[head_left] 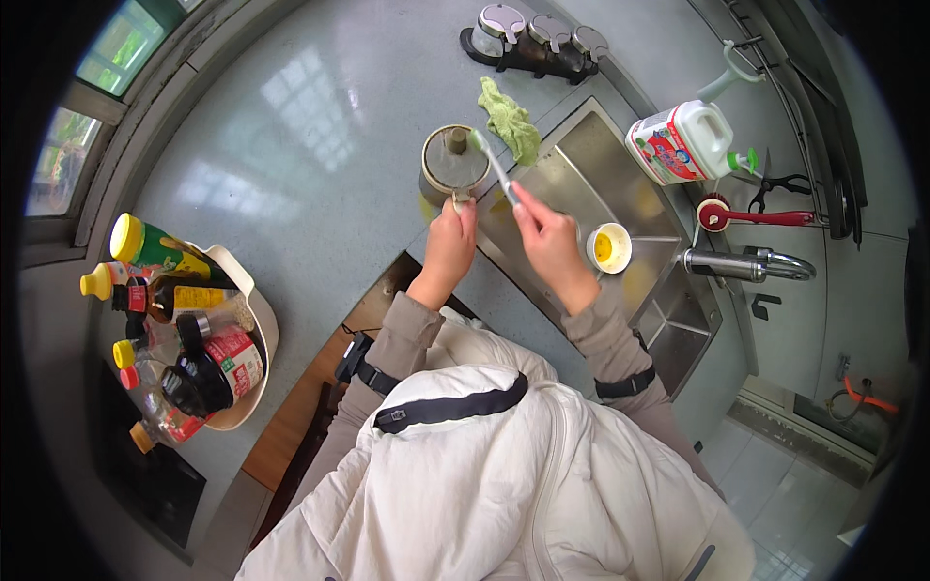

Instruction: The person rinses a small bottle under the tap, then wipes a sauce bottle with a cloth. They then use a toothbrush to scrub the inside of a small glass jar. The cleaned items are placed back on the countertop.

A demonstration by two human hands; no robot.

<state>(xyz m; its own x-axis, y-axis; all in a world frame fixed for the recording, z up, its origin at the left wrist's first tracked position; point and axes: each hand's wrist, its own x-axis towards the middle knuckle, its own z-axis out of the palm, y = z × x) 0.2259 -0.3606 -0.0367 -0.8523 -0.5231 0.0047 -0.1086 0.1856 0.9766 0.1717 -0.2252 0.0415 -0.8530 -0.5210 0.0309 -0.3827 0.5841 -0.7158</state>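
My left hand grips the handle of a round lidded container, which is at the counter's edge beside the sink. A short knob stands up from its greyish lid. In my right hand is a toothbrush with a white and grey handle. Its greenish bristle head is over the lid's rim, close to the knob; whether it touches is hard to tell. Just past the container a crumpled green cloth lies on the counter. A white cup with something yellow inside stands in the sink.
The steel sink has a faucet at its right. Behind it are a white pump jug, a red-handled brush and scissors. Lidded seasoning jars stand at the back. A bin of bottles sits left.
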